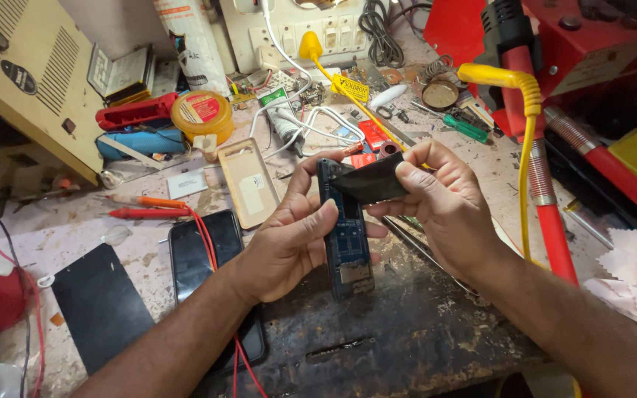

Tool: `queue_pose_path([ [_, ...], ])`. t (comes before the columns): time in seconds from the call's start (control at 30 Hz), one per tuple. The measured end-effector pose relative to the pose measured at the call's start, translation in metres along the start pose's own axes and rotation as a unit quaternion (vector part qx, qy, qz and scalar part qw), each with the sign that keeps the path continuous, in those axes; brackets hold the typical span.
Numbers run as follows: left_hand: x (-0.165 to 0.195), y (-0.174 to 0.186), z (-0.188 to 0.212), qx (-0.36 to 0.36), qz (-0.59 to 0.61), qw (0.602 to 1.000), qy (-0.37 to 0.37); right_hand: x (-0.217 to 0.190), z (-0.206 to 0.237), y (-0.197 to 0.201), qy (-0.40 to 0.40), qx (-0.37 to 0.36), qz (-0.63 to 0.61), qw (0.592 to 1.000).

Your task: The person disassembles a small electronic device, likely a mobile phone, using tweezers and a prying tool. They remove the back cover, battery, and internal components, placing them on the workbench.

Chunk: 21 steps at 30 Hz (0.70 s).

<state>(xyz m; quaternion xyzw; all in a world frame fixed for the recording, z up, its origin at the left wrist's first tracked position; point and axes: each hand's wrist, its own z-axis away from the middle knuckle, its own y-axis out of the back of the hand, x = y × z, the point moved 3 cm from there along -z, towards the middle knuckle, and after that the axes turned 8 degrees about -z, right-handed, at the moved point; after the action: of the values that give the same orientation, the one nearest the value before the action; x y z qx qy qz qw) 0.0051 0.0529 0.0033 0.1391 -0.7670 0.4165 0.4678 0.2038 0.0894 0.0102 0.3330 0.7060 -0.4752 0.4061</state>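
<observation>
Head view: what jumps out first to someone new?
At centre, the left hand grips an opened blue phone with its insides showing, while the right hand pinches a flat black piece at the phone's top end. On the right, a yellow cable loops over a red tool. Left of the hands, a dark phone lies flat on the cluttered bench under a red wire.

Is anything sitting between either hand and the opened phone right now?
Nothing visible. The left hand already grips the opened phone along its side, and the right hand pinches a black sheet-like part at the phone's top end. The red probe leads and black phone lie to the left, apart.
</observation>
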Motion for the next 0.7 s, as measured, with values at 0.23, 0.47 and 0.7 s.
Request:
queue_pose_path([
  [0.23,-0.002,0.009,-0.004,0.083,-0.069,0.994,-0.011,-0.009,0.013,-0.013,0.075,-0.047,0.238,0.967],
  [0.47,-0.002,0.012,-0.002,0.112,-0.097,0.989,-0.020,-0.026,0.023,-0.029,0.270,-0.104,0.425,0.858],
  [0.7,-0.001,0.010,-0.001,0.085,-0.078,0.993,-0.016,-0.032,0.027,-0.029,0.246,-0.035,0.447,0.860],
])
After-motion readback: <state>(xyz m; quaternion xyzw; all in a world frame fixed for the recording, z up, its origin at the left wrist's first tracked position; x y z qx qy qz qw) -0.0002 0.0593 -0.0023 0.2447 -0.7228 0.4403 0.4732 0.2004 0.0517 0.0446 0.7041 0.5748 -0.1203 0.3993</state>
